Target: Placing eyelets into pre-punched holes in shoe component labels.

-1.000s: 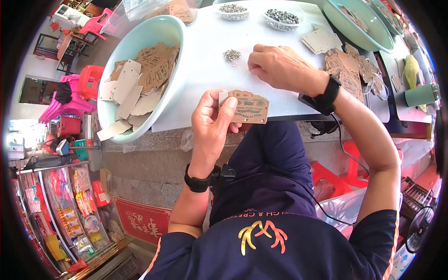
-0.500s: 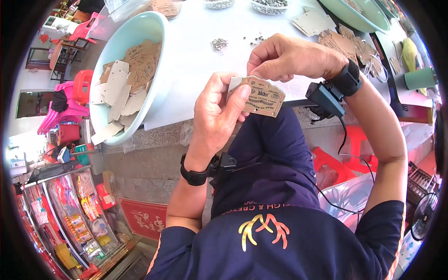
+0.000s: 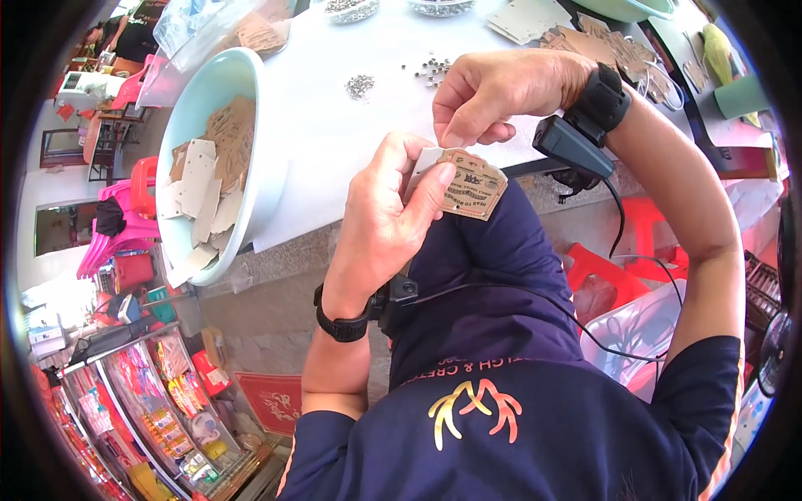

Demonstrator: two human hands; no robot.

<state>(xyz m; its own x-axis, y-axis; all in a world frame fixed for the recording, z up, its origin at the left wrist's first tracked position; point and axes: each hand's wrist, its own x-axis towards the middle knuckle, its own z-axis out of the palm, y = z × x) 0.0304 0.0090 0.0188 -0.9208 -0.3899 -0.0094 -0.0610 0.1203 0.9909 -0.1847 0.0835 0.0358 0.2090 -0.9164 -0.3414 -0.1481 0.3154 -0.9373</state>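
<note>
My left hand (image 3: 376, 217) grips a brown cardboard tag (image 3: 474, 194) with a scalloped edge and dark print, its thumb lying across the front. A pale card edge shows behind the tag. My right hand (image 3: 510, 92) is at the tag's upper edge, thumb and forefinger pinched together; whatever they hold is too small or hidden to name. On the white tabletop (image 3: 309, 142) beyond my hands lie a small heap of silvery metal bits (image 3: 360, 86) and some scattered darker bits (image 3: 431, 72).
A pale green basin (image 3: 194, 96) of brown and white cards stands at the left. Clear tubs (image 3: 351, 10) of metal bits sit at the back. Pale cards (image 3: 528, 18) and brown cards (image 3: 597, 42) lie far right, near a green cup (image 3: 742, 98). A cable (image 3: 616, 225) hangs by my right arm.
The whole view has shifted a little. My left hand keeps its hold on the tag, and my right fingers stay pinched at its top edge, slightly nearer my left thumb.
</note>
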